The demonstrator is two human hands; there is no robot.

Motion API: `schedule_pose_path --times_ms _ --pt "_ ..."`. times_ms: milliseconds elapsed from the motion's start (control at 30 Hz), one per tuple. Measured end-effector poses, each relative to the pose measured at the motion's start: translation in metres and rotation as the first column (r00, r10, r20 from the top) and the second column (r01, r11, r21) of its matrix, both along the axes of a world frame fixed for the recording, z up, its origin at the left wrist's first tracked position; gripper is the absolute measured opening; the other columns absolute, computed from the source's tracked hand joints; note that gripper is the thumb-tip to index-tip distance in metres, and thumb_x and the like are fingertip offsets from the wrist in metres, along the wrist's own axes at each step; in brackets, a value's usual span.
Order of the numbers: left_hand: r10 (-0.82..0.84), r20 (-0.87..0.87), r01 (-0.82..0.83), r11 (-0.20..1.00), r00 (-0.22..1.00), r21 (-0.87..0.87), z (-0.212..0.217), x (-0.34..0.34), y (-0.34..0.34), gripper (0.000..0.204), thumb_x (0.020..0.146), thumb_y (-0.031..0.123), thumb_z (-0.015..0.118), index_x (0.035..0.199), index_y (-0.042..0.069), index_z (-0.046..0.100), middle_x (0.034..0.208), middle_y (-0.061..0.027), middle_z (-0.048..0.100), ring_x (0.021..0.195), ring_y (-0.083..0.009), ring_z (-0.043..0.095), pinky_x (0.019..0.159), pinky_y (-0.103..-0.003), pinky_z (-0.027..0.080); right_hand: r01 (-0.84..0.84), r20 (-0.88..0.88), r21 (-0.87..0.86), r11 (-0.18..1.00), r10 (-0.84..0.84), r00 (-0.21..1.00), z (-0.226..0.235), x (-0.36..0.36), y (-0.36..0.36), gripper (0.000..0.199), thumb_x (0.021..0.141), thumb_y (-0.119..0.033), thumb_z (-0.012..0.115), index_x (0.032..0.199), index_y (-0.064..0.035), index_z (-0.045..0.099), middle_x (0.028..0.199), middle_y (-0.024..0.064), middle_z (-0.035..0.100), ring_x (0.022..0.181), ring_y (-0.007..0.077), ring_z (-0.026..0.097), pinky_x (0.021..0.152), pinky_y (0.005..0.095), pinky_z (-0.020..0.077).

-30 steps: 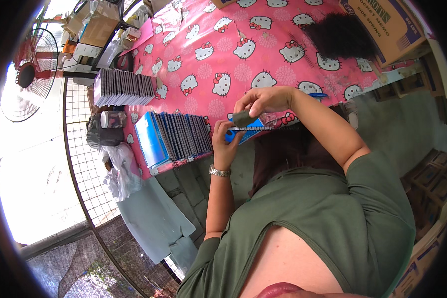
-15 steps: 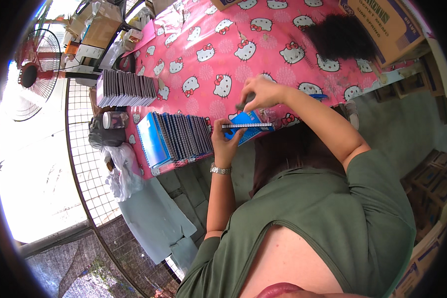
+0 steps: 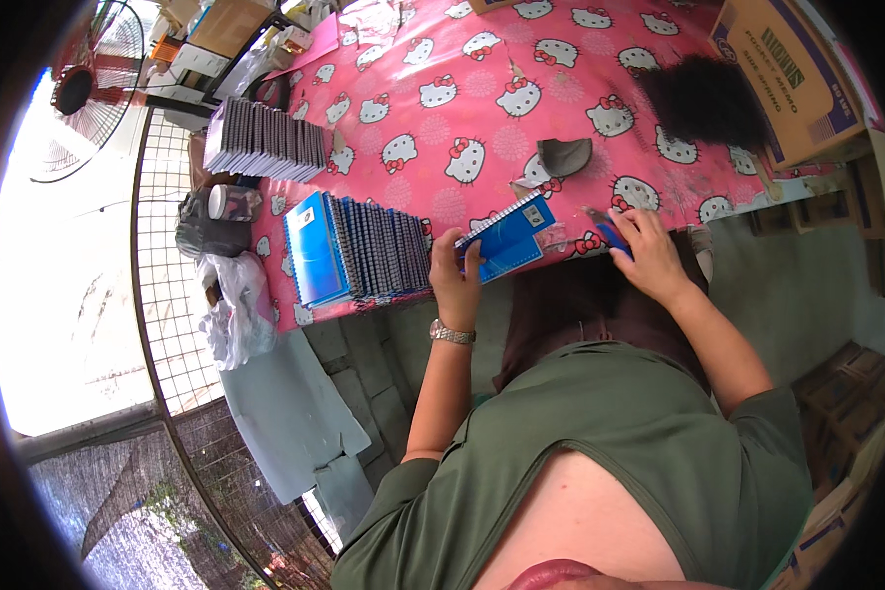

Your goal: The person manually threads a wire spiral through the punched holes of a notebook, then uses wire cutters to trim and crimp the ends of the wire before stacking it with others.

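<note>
My left hand is closed on the left end of a blue spiral notebook, its thumb on the cover and its light coil along the upper edge. My right hand grips a small tool with a blue handle and a greyish tip at the table's front edge; its exact kind is too small to tell. Just beyond the notebook, a dark grey curved pad lies on the table. Left of my left hand, a row of blue spiral notebooks stands packed on edge.
A second row of spiral notebooks sits farther back at left. A pink patterned cloth covers the table. At right are a black bristly heap and a cardboard box. A fan and white plastic bag are on the left.
My right hand has let go of the dark grey pad, moved right and nearer, and taken hold of the blue-handled tool. The notebook in my left hand has tilted, showing its cover.
</note>
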State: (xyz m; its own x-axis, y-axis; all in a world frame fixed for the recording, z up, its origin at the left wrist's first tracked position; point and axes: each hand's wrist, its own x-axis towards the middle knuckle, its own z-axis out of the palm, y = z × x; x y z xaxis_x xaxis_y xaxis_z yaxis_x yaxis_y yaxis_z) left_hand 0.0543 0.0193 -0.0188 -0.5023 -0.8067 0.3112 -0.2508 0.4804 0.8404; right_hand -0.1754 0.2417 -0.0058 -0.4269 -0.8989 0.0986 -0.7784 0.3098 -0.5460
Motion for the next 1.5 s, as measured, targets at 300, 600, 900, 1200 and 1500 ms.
schedule_pose_path --times_ms 300,600,900,1200,1500 --pt "0.071 -0.058 -0.073 0.997 0.996 -0.038 -0.002 0.002 0.011 0.010 0.093 0.000 0.065 0.103 0.001 0.062 0.085 -0.0081 0.061 0.072 -0.0153 0.064 0.057 -0.028 0.052 -0.302 0.219 -0.441 0.846 0.427 0.877 0.044 0.066 -0.068 0.063 0.078 -0.019 0.073 0.135 -0.0030 0.053 0.124 0.0162 0.053 0.115 0.0343 0.054 0.101 0.0420 0.0450" --pt "-0.046 -0.072 0.046 0.999 0.996 -0.007 -0.007 0.012 0.002 0.015 0.093 -0.007 0.060 0.106 -0.001 0.062 0.092 -0.0051 0.068 0.083 -0.0098 0.065 0.073 -0.023 0.052 -0.391 -0.045 -0.368 0.844 0.404 0.914 0.052 0.076 -0.080 0.063 0.071 -0.023 0.077 0.128 -0.0045 0.058 0.123 0.0139 0.057 0.111 0.0324 0.057 0.100 0.0457 0.0453" --pt "0.068 -0.148 -0.046 0.988 0.987 0.146 -0.011 0.005 0.014 0.019 0.091 -0.011 0.058 0.107 -0.002 0.062 0.092 -0.0061 0.069 0.086 -0.0099 0.066 0.075 -0.023 0.052 -0.392 -0.072 -0.316 0.864 0.390 0.918 0.053 0.078 -0.078 0.061 0.070 -0.023 0.077 0.126 -0.0041 0.060 0.123 0.0134 0.058 0.111 0.0322 0.057 0.099 0.0456 0.0458" --pt "0.042 -0.119 -0.042 0.999 0.992 0.000 0.014 0.005 0.019 0.023 0.088 -0.013 0.059 0.107 -0.002 0.064 0.097 -0.0080 0.070 0.090 -0.0138 0.068 0.079 -0.025 0.054 -0.296 0.874 -0.231 0.927 0.331 0.355 0.055 0.075 -0.075 0.059 0.083 -0.015 0.069 0.138 -0.0012 0.052 0.127 0.0133 0.058 0.115 0.0277 0.059 0.099 0.0402 0.0471" --pt "0.048 -0.017 -0.041 0.572 0.999 -0.819 0.226 0.022 -0.028 0.017 0.085 0.005 0.060 0.101 0.002 0.067 0.092 -0.0137 0.067 0.089 -0.0313 0.065 0.084 -0.043 0.049 -0.144 0.325 -0.178 0.973 0.196 0.925 0.034 -0.009 -0.037 0.059 0.071 -0.012 0.070 0.128 -0.0054 0.057 0.115 0.0164 0.060 0.111 0.0332 0.059 0.101 0.0429 0.0451"
